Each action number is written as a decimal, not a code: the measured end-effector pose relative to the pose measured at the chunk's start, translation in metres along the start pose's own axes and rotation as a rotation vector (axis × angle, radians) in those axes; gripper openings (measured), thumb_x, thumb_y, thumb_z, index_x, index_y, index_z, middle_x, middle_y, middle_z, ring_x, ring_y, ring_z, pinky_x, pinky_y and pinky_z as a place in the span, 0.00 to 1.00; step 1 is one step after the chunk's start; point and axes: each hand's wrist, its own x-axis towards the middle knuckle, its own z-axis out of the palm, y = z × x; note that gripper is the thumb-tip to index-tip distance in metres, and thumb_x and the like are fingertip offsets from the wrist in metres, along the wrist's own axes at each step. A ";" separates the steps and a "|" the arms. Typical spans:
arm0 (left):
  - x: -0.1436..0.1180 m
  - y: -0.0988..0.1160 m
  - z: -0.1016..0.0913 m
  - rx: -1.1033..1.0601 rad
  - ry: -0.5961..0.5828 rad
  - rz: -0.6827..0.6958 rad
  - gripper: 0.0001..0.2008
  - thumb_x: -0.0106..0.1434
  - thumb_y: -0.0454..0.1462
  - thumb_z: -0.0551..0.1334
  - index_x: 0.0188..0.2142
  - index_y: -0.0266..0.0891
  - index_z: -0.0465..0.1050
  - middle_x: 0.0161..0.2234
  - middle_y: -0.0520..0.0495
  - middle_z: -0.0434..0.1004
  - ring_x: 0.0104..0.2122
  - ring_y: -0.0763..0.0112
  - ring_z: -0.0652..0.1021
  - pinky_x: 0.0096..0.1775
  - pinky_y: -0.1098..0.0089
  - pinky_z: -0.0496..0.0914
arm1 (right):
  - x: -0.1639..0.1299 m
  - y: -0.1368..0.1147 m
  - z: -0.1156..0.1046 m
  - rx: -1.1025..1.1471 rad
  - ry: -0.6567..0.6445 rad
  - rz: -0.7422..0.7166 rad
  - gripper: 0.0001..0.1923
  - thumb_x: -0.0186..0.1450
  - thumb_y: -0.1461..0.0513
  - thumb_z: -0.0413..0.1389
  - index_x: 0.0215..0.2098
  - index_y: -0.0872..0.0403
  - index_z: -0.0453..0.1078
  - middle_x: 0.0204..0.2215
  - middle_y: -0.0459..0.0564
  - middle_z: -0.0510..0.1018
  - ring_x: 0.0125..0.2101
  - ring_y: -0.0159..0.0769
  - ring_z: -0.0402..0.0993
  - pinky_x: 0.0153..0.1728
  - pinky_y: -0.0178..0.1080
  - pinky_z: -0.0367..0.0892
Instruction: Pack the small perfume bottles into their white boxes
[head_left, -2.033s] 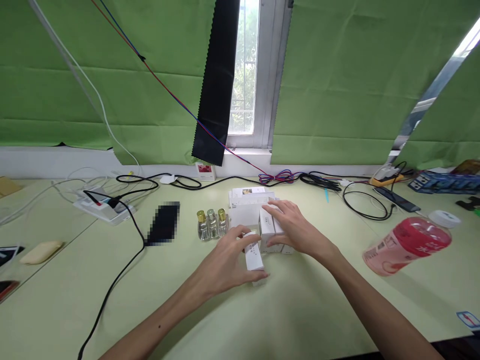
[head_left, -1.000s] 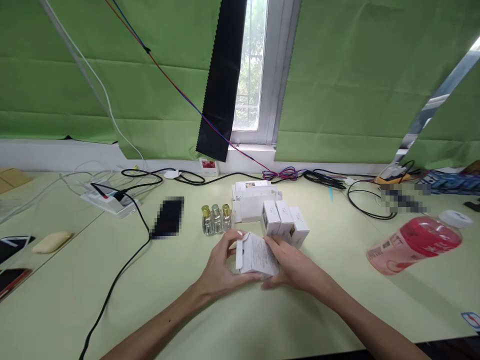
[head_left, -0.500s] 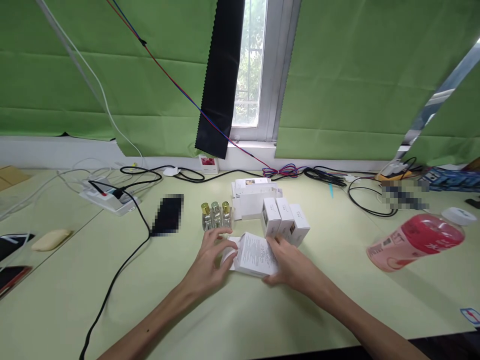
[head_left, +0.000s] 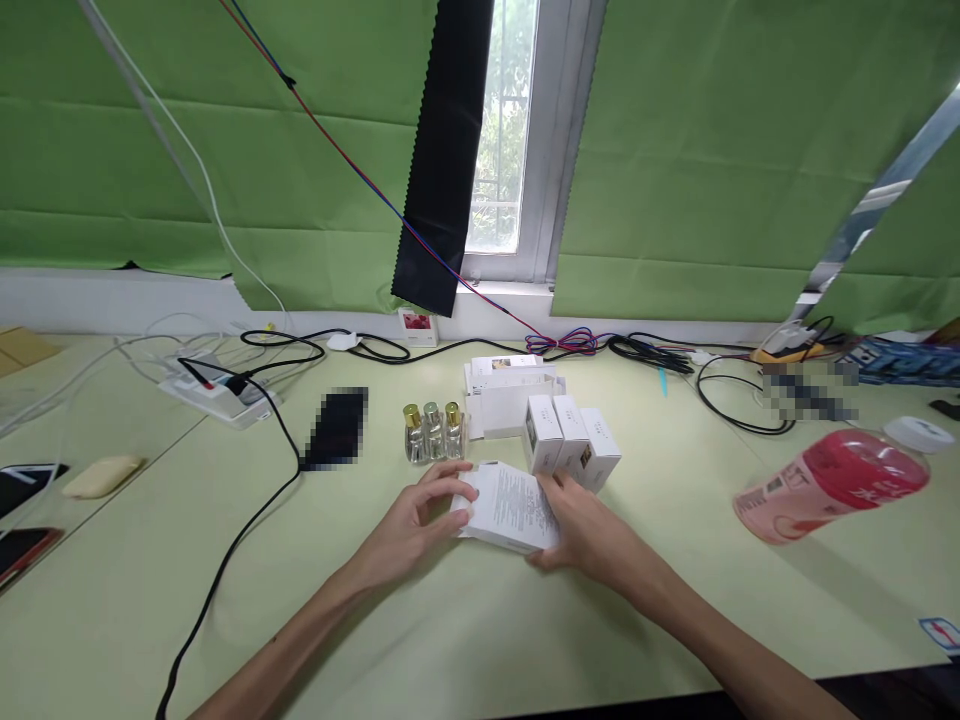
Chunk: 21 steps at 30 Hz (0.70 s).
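Observation:
Both hands hold a small white carton (head_left: 508, 508) with fine print on its upper face, low over the pale green table (head_left: 480, 630). My left hand (head_left: 409, 525) grips its left end, fingers at the flap. My right hand (head_left: 589, 530) holds its right side. Just behind stand three white boxes (head_left: 571, 448) in a row. Three small glass bottles (head_left: 433, 431) with gold and silver caps stand to their left. Flat white cartons (head_left: 506, 395) lie stacked further back.
A black cable (head_left: 247, 520) runs across the left of the table from a white power strip (head_left: 217, 395). A red-and-pink plastic bottle (head_left: 825, 485) lies tilted at the right. Coiled black cables (head_left: 731, 400) lie at the back right. A beige bar (head_left: 101, 477) rests at far left.
My left hand lifted one box away from the row while my right hand left the row and joined it. Both hands turned the box flat and the open flap has gone down.

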 end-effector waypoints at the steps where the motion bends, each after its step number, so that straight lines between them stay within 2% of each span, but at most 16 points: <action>1: -0.001 0.002 -0.001 -0.007 -0.001 0.005 0.14 0.63 0.50 0.66 0.39 0.44 0.80 0.63 0.38 0.66 0.60 0.51 0.72 0.52 0.54 0.74 | 0.000 0.000 0.000 0.003 -0.003 0.000 0.34 0.52 0.60 0.69 0.53 0.57 0.63 0.50 0.62 0.72 0.49 0.56 0.74 0.42 0.47 0.70; 7: -0.004 0.019 -0.009 0.158 -0.099 0.103 0.11 0.68 0.47 0.61 0.45 0.49 0.79 0.68 0.45 0.60 0.65 0.53 0.67 0.60 0.54 0.68 | 0.002 0.002 0.002 -0.001 0.000 -0.018 0.34 0.51 0.60 0.69 0.53 0.59 0.64 0.50 0.63 0.71 0.48 0.56 0.74 0.41 0.47 0.70; 11: 0.000 0.021 -0.008 0.390 -0.043 0.199 0.09 0.70 0.42 0.59 0.43 0.50 0.79 0.65 0.47 0.65 0.66 0.56 0.65 0.64 0.50 0.61 | 0.002 0.004 0.003 -0.001 -0.010 -0.031 0.35 0.52 0.60 0.69 0.55 0.60 0.63 0.50 0.62 0.71 0.46 0.55 0.74 0.40 0.47 0.70; 15: 0.007 0.015 -0.007 0.542 -0.022 0.292 0.08 0.67 0.38 0.63 0.42 0.48 0.80 0.61 0.46 0.70 0.63 0.55 0.67 0.62 0.50 0.64 | 0.000 0.005 0.003 -0.004 -0.024 -0.038 0.34 0.53 0.60 0.68 0.55 0.59 0.63 0.50 0.62 0.71 0.46 0.54 0.74 0.41 0.46 0.70; 18: 0.010 0.010 -0.008 0.566 -0.048 0.284 0.05 0.64 0.36 0.65 0.38 0.47 0.80 0.61 0.46 0.70 0.63 0.52 0.66 0.60 0.50 0.66 | 0.000 0.006 0.002 -0.008 -0.032 -0.042 0.34 0.52 0.61 0.68 0.55 0.59 0.63 0.51 0.62 0.70 0.47 0.54 0.73 0.42 0.46 0.69; 21: 0.011 0.008 -0.010 0.484 -0.092 0.217 0.07 0.67 0.39 0.62 0.39 0.46 0.81 0.63 0.45 0.68 0.63 0.52 0.67 0.61 0.49 0.65 | 0.000 0.006 0.001 -0.002 -0.047 -0.034 0.35 0.52 0.62 0.69 0.55 0.58 0.62 0.51 0.61 0.70 0.47 0.54 0.73 0.43 0.46 0.69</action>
